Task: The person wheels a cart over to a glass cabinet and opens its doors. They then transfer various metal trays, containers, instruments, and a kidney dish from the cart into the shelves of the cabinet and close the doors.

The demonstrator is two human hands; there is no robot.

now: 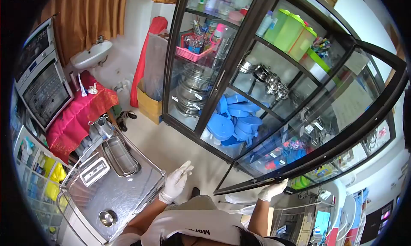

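My left hand [175, 185], in a white glove, is held up beside the right edge of a steel trolley [141, 177]. Its fingers are stretched out and nothing shows in them. At the dark-framed glass cabinet door [342, 154], which is swung outward, my gloved right hand [273, 190] grips the frame's near edge. Behind the door stands the glass-fronted cabinet [252, 28]. Blue plastic basins or bedpans [233, 122] are piled on its lowest visible shelf, below metal pots [272, 81] and a green-lidded container [291, 34].
On the trolley are metal trays [120, 156], a lidded steel box [94, 171] and a small steel bowl [107, 218]. A pink-covered table [81, 113] and a sink [92, 55] stand at the far left. A cardboard box [150, 102] sits beside the cabinet.
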